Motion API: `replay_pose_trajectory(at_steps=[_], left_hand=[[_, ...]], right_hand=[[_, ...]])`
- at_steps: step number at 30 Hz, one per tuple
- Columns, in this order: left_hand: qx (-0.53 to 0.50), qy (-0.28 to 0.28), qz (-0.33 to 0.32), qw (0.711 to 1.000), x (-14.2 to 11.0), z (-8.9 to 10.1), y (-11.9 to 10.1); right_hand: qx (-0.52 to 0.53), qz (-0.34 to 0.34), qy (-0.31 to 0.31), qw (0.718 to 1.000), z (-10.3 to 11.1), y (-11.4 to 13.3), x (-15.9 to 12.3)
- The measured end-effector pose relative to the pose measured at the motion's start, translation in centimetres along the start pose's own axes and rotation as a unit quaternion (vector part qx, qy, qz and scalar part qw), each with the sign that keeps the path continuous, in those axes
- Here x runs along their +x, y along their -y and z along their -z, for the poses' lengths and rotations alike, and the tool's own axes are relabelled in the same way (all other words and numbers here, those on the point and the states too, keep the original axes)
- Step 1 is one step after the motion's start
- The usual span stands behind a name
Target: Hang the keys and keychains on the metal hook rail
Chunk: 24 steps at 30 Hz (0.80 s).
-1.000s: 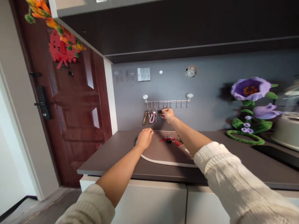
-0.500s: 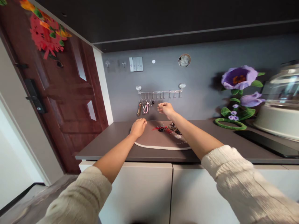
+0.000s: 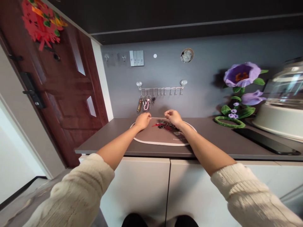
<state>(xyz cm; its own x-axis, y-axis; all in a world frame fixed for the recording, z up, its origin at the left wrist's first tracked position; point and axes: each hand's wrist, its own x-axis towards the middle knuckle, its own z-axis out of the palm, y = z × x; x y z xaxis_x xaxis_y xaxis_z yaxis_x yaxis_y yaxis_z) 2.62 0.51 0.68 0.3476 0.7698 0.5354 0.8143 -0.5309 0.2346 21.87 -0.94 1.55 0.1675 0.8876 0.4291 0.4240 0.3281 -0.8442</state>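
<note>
My left hand (image 3: 143, 121) is low over the left side of a brown oval mat (image 3: 151, 137) with a pale rim. Its fingers are curled together, and whatever may be in them is hidden. My right hand (image 3: 174, 118) hovers above the mat's right half, fingers loosely bent and slightly apart, with nothing visible in them. Just under it lies a cluster of keys and key rings (image 3: 167, 126) with red pieces, partly covered by the hand. Behind, a clear hook rail (image 3: 163, 88) carries a pink loop keychain (image 3: 146, 104), a brown key fob (image 3: 139, 105) and a small black key (image 3: 153, 99).
A purple plush flower (image 3: 242, 75) on a green ring base, a black phone (image 3: 265, 141) and a white-based appliance (image 3: 276, 121) stand to the right. A dark shelf (image 3: 165, 19) overhangs the counter. The reddish door (image 3: 68, 94) is at the left.
My right hand has come down from near the hook rail to just above the keys on the mat. The left hand stays by the mat's left side. The view has shifted slightly.
</note>
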Motion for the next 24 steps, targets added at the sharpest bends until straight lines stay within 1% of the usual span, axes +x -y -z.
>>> replay_pose_trajectory(at_steps=[2,5,9,12,17,24], left_hand=[[-0.014,0.013,0.009,1.000,0.9,-0.5,-0.6],[-0.025,0.024,0.023,0.999,2.3,-1.5,-1.6],[-0.045,0.037,0.051,0.997,3.8,-2.8,-2.8],[-0.067,0.052,0.068,0.994,4.3,-3.7,-3.3],[-0.078,0.069,0.073,0.992,4.2,-5.2,-3.4],[-0.063,0.078,0.051,0.994,4.0,-5.8,-3.3]], right_hand=[[-0.062,0.015,-0.004,0.998,0.3,-0.7,0.1],[-0.160,0.029,-0.002,0.987,0.7,-1.2,0.1],[-0.277,0.034,0.016,0.960,0.9,-1.2,-0.1],[-0.345,0.023,0.037,0.938,0.8,-1.3,-0.2],[-0.404,-0.006,0.051,0.914,0.5,-1.6,-0.3],[-0.423,-0.019,0.067,0.904,0.1,-1.3,-0.1]])
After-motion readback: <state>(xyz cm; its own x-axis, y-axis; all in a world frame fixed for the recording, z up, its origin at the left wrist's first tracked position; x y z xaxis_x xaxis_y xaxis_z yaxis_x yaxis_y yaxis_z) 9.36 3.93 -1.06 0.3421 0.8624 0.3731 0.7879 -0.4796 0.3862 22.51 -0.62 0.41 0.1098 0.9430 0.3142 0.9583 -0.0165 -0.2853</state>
